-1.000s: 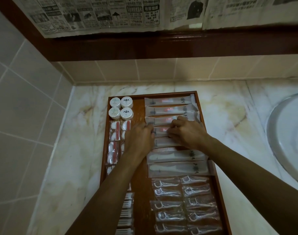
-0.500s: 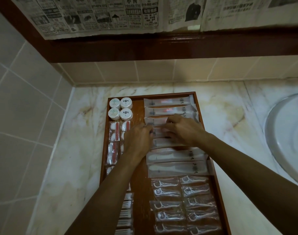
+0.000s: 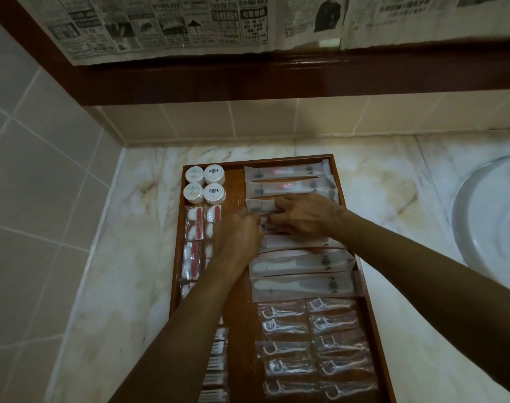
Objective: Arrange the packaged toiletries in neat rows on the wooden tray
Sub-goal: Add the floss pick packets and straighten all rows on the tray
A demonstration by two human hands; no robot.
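- Four round white tubs (image 3: 205,184) sit at the tray's far left corner, well left of both hands.
- Cotton packs (image 3: 195,225) run in a column just left of the left hand (image 3: 236,237), apart from it.
- The left hand lies knuckles up over the middle of the tray (image 3: 237,181); its fingers (image 3: 252,219) curl down at the left ends of the long sachets (image 3: 288,186). Whether they pinch a sachet or only press on it cannot be told, since the tips are hidden.
- The right hand (image 3: 306,215) lies across the same sachets, its fingers (image 3: 280,205) stretched leftward and fairly flat, touching the third and fourth sachets from the far edge, almost meeting the left fingers.
- Two sachets lie beyond the fingers, side by side; two wrapped combs (image 3: 301,266) lie nearer than the hands.
- Floss picks (image 3: 312,347) fill two columns nearest the viewer, under the right forearm.
- The tray rests on the marble bench (image 3: 126,257); a basin (image 3: 492,216) is well right of the right hand.
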